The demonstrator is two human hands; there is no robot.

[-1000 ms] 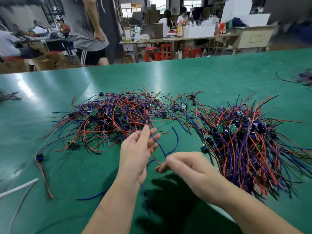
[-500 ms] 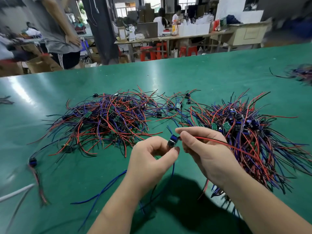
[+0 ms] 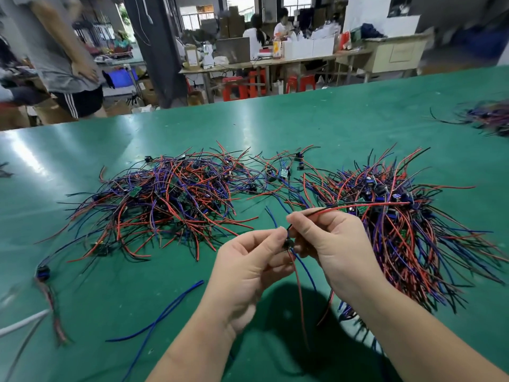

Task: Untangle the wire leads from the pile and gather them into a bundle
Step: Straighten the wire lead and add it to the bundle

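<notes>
Head view: your left hand and right hand both pinch one red-and-blue wire lead, while the tangled red, blue and black wire pile looks mostly unsorted.

Left hand, right hand close together, fingers curled, both pinching 1 wire lead

On the table, I saw the pile lying left of centre and the bundle to its right. Left hand and right hand met in front of both, pinching one lead that ran rightward over the bundle. A loose wire lay left of the left hand; another heap sat far right.
</notes>
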